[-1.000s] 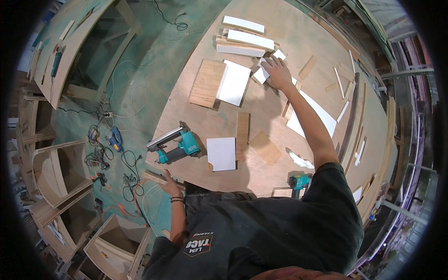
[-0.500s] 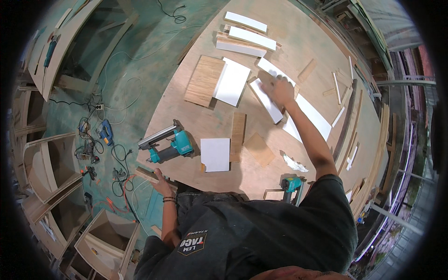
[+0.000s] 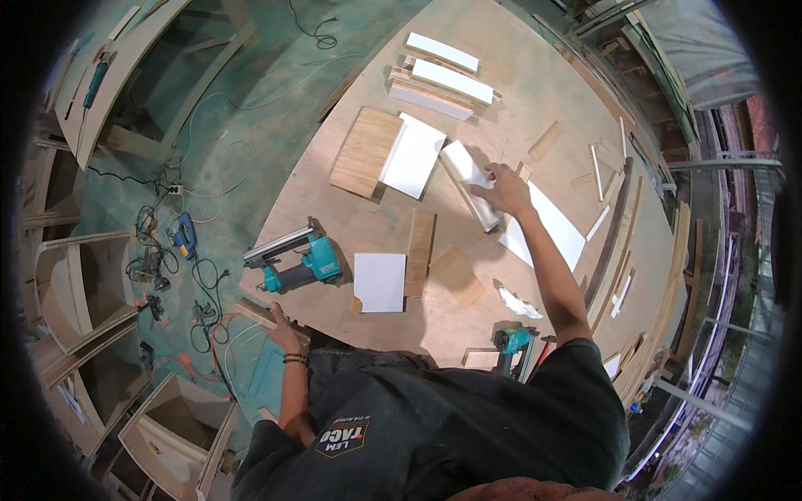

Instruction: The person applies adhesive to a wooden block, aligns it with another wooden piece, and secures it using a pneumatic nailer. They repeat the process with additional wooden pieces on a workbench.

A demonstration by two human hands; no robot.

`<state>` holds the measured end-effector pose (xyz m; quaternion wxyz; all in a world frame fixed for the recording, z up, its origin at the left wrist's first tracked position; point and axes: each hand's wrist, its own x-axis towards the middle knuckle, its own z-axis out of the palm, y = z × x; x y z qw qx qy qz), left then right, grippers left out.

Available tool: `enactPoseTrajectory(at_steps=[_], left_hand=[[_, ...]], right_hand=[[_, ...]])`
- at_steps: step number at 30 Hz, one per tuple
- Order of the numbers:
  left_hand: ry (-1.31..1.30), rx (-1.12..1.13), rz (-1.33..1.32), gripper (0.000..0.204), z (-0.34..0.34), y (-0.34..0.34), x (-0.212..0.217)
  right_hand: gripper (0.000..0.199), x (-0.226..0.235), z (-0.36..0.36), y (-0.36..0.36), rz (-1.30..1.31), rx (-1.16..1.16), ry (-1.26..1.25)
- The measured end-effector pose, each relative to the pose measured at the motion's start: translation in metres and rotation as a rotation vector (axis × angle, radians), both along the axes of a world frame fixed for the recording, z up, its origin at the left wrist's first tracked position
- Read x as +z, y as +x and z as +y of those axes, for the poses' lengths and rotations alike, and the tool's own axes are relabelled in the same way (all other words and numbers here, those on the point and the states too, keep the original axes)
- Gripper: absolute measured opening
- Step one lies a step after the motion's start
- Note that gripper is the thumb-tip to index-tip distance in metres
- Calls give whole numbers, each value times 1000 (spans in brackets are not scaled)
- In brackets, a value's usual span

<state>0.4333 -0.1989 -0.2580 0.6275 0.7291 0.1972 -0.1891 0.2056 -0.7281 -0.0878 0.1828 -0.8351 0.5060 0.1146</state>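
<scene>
Plywood bench [image 3: 518,75], wide and pale, ran up and to the right; green floor [image 3: 242,108] to its left, littered with cables and hand tools. Open cabinet carcasses [image 3: 75,284] stood along the far left.

Right hand [image 3: 501,194] lay flat on white strip [image 3: 469,184], fingers spread and pressing down, not wrapped round it. Strip long, narrow, white-faced, angled diagonally near bench middle, just beside white panel [image 3: 413,155] and touching or overlapping larger white sheet [image 3: 547,225] under the forearm; could not tell which.

Left hand [image 3: 282,327] rested on near bench edge, fingers curled over the edge by a wood offcut [image 3: 255,311]; grip on it unclear.

Teal nailer [image 3: 292,260] sat on the near left of bench. Small white square [image 3: 379,282] and wood strip [image 3: 419,252] just right of it. More white strips [image 3: 447,71] stacked at far end. Second teal tool [image 3: 511,341] at near edge by the torso.
</scene>
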Motion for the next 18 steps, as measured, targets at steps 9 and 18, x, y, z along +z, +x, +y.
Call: enactPoseTrajectory(at_steps=[9, 18], left_hand=[[108, -21, 39, 72, -3, 3, 13], [86, -1, 2, 69, -3, 0, 19]], right_hand=[[53, -63, -70, 91, -300, 197, -517], [42, -69, -80, 87, -207, 127, -553]])
